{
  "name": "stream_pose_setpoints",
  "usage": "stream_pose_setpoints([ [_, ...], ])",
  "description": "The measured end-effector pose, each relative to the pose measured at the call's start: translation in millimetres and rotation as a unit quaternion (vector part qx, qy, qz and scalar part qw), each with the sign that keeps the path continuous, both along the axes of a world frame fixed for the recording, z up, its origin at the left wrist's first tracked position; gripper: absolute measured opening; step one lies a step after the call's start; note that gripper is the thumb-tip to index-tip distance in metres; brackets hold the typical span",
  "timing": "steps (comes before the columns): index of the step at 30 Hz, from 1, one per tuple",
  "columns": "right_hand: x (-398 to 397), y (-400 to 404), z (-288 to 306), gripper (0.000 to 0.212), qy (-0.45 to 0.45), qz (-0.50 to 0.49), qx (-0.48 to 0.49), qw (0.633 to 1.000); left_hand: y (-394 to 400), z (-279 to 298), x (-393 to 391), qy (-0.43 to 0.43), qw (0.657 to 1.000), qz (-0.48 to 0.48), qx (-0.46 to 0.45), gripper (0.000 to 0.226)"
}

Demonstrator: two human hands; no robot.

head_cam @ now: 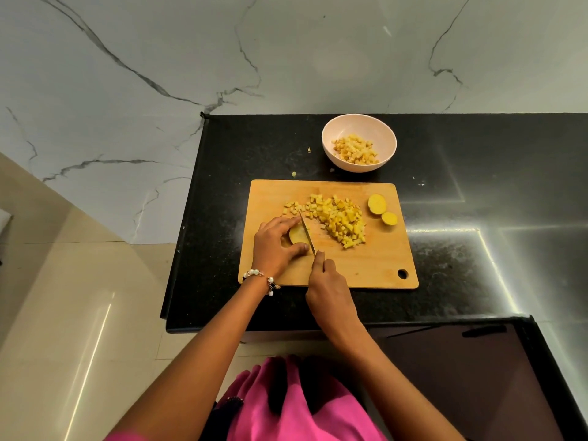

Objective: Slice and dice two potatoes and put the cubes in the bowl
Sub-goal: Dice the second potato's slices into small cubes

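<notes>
On the wooden cutting board [366,265], my left hand [275,245] holds down a potato piece [297,234]. My right hand [329,283] grips a knife [306,230] whose blade rests against the right side of that piece. A heap of yellow potato cubes [339,219] lies in the middle of the board. Two potato end slices [381,209] lie cut side up near the board's right edge. Behind the board stands a pale pink bowl [331,135] partly filled with potato cubes [356,149].
The board lies on a black stone counter [461,256] whose left edge drops to a tiled floor. A marble wall rises behind. Small potato scraps [294,174] lie on the counter left of the bowl. A dark panel [461,377] sits lower right.
</notes>
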State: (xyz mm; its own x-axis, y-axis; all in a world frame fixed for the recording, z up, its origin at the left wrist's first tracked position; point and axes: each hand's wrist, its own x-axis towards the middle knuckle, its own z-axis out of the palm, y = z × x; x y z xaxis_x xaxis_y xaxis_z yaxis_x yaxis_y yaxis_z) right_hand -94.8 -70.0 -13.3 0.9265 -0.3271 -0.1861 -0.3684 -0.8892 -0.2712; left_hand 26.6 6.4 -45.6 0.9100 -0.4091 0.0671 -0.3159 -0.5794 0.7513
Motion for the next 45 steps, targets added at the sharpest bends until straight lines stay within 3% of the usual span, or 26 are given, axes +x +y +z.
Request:
stream_pose_setpoints([
  [5,-30.8,2.6,-2.8,0.073,0.010,0.008,-0.038,0.999,0.6,-0.6,-0.8,-0.008,1.000,-0.005,-0.007,0.062],
  [9,-34.5,-2.7,6.3,0.058,-0.010,-0.012,0.026,1.000,3.6,-1.7,0.7,0.005,1.000,-0.021,-0.005,0.067],
  [14,-12.8,-6.9,9.0,0.054,-0.039,-0.025,0.047,0.998,10.2,-3.2,3.5,0.016,0.999,-0.046,0.001,0.069],
  [20,-5.1,3.7,7.5,0.058,0.006,-0.002,-0.004,1.000,9.6,-5.3,3.5,0.009,0.999,-0.032,-0.006,0.065],
  [25,1.1,10.8,-2.4,0.057,-0.022,0.005,-0.026,0.999,7.3,-8.9,2.5,-0.001,1.000,-0.020,-0.022,0.060],
  [29,-23.8,11.4,-4.2,0.068,-0.009,0.010,-0.050,0.999,7.0,-8.0,1.4,-0.006,1.000,-0.015,-0.024,0.061],
  [31,-33.2,9.0,-1.0,0.067,0.019,0.011,-0.027,0.999,7.5,-8.3,1.6,-0.005,0.999,-0.017,-0.027,0.063],
  [37,-19.4,-2.1,4.2,0.058,-0.060,-0.008,0.032,0.998,12.2,-4.3,2.2,0.017,0.999,-0.022,-0.041,0.068],
  [45,-9.8,5.7,4.7,0.058,0.002,0.006,0.009,1.000,12.9,-6.8,0.3,0.005,0.998,-0.003,-0.066,0.067],
])
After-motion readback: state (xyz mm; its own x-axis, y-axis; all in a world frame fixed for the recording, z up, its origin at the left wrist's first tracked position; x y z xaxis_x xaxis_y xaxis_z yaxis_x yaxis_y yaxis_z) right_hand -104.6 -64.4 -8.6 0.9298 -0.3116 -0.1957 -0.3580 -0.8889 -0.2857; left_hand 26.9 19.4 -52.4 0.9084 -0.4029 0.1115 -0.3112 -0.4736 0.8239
